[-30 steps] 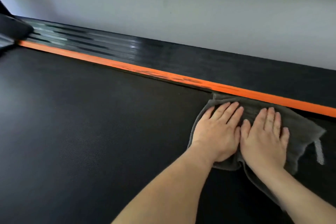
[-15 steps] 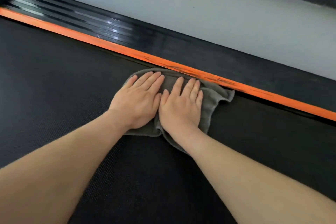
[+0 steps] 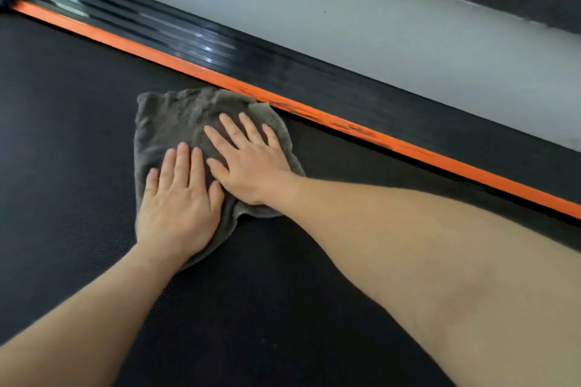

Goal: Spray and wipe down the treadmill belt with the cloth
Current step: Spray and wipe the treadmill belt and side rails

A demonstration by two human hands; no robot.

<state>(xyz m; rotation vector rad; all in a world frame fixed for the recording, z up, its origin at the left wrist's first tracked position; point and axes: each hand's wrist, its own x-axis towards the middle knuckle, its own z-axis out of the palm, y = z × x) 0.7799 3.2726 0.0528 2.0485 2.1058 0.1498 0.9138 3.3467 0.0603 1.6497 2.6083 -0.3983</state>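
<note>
Both of my hands are flat on the crumpled grey terry cloth (image 3: 176, 116), which lies on the black textured treadmill belt (image 3: 78, 141) left of centre in the frame. Its far corner just reaches the orange edge strip (image 3: 345, 124) that runs diagonally from upper left to lower right. My left hand (image 3: 177, 204) is on the near part of the cloth and my right hand (image 3: 251, 163) is on the far part, thumb side just beside the left. The grip is the same for both: fingers straight and a little spread, palms pressing down, nothing pinched or curled round the fabric. A second ago the cloth was at the right of the frame, tight against the strip, with the hands level and side by side. Half a second ago it was mid-frame. Now it has slid further along the belt toward the upper left, level with the shiny part of the black ribbed side rail (image 3: 195, 41) beyond the strip. The hands are also staggered now, the left trailing nearer me. I read that as one wiping pass along the strip-side edge of the belt, already underway. I'd judge spraying is done for this patch, but no bottle is in view so I can't confirm it. The wide belt area at the left and bottom of the frame looks not yet covered, so more passes are likely needed. The pale grey floor (image 3: 408, 28) lies past the rail.
</note>
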